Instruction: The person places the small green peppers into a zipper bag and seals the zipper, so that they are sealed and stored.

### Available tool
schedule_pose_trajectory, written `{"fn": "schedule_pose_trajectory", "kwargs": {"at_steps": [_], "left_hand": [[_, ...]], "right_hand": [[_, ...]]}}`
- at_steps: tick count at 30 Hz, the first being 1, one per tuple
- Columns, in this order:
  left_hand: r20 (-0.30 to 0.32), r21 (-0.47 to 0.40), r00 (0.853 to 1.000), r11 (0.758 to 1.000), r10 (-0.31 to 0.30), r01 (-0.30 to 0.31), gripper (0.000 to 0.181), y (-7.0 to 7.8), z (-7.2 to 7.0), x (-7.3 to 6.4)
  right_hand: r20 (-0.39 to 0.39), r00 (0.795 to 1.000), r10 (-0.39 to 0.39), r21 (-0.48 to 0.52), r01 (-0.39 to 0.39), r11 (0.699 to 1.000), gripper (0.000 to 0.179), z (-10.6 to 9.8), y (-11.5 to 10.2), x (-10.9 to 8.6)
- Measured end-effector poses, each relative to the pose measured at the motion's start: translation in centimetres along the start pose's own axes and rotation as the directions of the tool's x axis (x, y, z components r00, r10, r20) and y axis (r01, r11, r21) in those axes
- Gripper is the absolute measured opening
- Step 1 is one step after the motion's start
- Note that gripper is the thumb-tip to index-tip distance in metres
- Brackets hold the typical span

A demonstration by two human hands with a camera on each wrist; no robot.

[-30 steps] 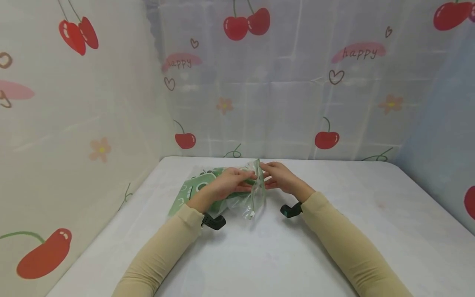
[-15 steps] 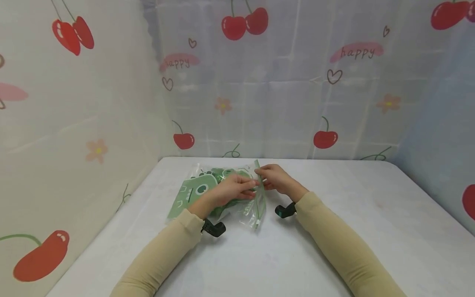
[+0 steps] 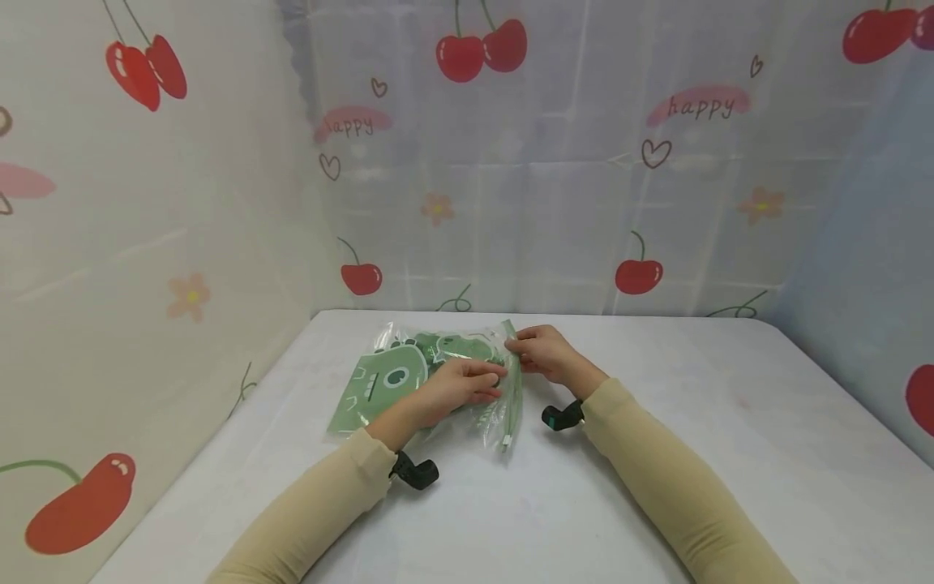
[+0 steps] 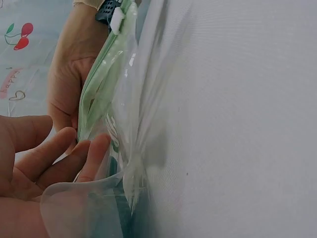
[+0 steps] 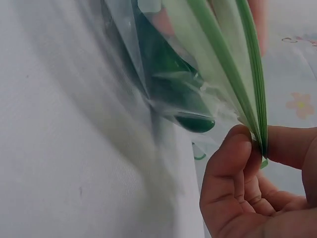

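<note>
A clear zip bag (image 3: pixel 493 418) with green zip strips lies on the table, holding green items (image 3: pixel 463 346) whose kind I cannot make out. Its left part shows a green cartoon face (image 3: pixel 378 385) with one big eye. My right hand (image 3: pixel 549 354) pinches the far corner of the zip edge between thumb and fingers. In the right wrist view the green strips (image 5: pixel 218 47) stand apart, meeting at that pinch. My left hand (image 3: pixel 458 388) is over the bag beside its mouth, fingers loosely bent, thumb apart in the left wrist view. A white slider (image 4: pixel 117 21) sits at the strip's near end.
The white table (image 3: pixel 467 519) extends around the bag and both forearms. Curtains with cherry prints (image 3: pixel 481 178) stand at the back and sides. A black wrist camera (image 3: pixel 416 470) is strapped on each wrist.
My right hand now pinches the zip edge, where earlier its fingers were spread beside it. My left hand has moved slightly down and nearer. The bag's contents show more.
</note>
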State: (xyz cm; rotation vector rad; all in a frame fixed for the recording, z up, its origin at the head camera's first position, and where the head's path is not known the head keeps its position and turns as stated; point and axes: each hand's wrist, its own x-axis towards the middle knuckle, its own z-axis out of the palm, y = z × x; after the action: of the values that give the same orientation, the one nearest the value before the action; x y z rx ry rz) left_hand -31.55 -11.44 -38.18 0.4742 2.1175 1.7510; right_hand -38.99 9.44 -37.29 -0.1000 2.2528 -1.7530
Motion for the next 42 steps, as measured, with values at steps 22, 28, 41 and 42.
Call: {"fn": "schedule_pose_trajectory", "kwargs": {"at_steps": [22, 28, 41, 42], "left_hand": [[-0.047, 0.138, 0.997, 0.989, 0.067, -0.060, 0.034, -0.1, 0.7, -0.5], [-0.071, 0.123, 0.992, 0.988, 0.101, -0.092, 0.030, -0.5, 1.1, -0.7], [-0.021, -0.003, 0.992, 0.992, 0.126, -0.126, 0.026, 0.7, 2.5, -2.8], [0.005, -0.023, 0.993, 0.993, 0.115, -0.115, 0.026, 0.8, 2.7, -3.1]], "right_hand": [[0.159, 0.984, 0.080, -0.092, -0.066, 0.994, 0.060, -2.5, 0.8, -1.8], [0.280, 0.950, 0.136, -0.128, -0.104, 0.986, 0.059, -2.3, 2.1, -3.7], [0.375, 0.920, 0.109, -0.111, -0.072, 0.991, 0.065, -2.0, 3.0, -6.7], [0.376, 0.921, 0.102, -0.105, -0.067, 0.992, 0.064, -2.1, 3.0, -6.7]]}}
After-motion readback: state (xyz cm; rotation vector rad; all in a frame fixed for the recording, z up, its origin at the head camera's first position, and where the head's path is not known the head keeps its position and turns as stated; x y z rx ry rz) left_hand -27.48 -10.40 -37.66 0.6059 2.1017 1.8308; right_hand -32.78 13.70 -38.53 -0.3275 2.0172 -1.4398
